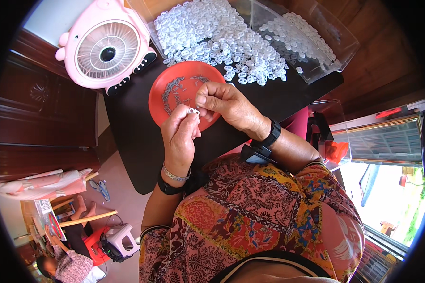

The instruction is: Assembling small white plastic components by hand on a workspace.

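Note:
Over the near part of a round red-orange plate [190,69], my two hands come together. My left hand [179,139] pinches a small white plastic piece with two holes [193,111] between thumb and fingers. Close beside it, my right hand [229,104] is closed in a pinch at its fingertips; what it grips, if anything, is too small to make out. Small grey pins [171,89] lie scattered in the plate. Behind the plate spreads a big heap of similar white two-hole pieces [212,35].
A pink animal-shaped fan [106,54] stands at the far left of the dark table [132,137]. Clear plastic bins [337,49] with more white pieces sit at the back right. On the floor at lower left are a white-topped stool [123,238] and another person [75,264].

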Demonstrator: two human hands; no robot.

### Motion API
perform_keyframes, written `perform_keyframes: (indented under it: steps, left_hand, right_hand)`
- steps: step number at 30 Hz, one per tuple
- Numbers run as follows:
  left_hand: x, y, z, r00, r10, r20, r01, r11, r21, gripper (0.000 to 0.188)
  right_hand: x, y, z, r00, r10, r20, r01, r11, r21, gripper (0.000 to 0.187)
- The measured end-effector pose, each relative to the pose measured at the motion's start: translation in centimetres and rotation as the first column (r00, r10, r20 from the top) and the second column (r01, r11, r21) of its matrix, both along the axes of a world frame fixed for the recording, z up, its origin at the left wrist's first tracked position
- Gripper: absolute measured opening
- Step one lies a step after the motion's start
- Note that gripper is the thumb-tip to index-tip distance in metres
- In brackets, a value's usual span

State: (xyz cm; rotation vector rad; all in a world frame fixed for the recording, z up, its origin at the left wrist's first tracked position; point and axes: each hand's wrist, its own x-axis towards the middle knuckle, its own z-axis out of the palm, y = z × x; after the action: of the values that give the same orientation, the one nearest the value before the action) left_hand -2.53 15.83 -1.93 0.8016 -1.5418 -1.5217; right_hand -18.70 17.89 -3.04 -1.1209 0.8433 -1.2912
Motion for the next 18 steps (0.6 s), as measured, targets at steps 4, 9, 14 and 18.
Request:
perform_keyframes:
  steps: [4, 9, 14, 18]
  left_hand:
    - [-0.05, 0.12, 0.13, 1.000, 0.002, 0.010, -0.003, 1.000, 0.010, 0.018]
    - [-0.06, 0.14, 0.13, 1.000, 0.003, 0.017, -0.003, 1.000, 0.008, 0.019]
    - [-0.07, 0.25, 0.11, 0.999, 0.019, 0.025, -0.019, 1.000, -0.008, 0.019]
    - [0.02, 0.14, 0.13, 0.999, 0.018, 0.046, -0.017, 1.000, -0.011, 0.020]
  right_hand:
    - [0.18, 0.15, 0.07, 1.000, 0.022, 0.018, -0.022, 1.000, 0.009, 0.019]
    - [0.22, 0.13, -0.17, 1.000, 0.022, 0.001, -0.022, 1.000, -0.003, 0.019]
    - [0.64, 0.38, -0.12, 0.999, -0.044, -0.030, 0.042, 0.997, -0.070, 0.016]
    - [0.84, 0.63, 0.07, 0.991, -0.103, -0.085, 0.092, 0.988, -0.123, 0.014]
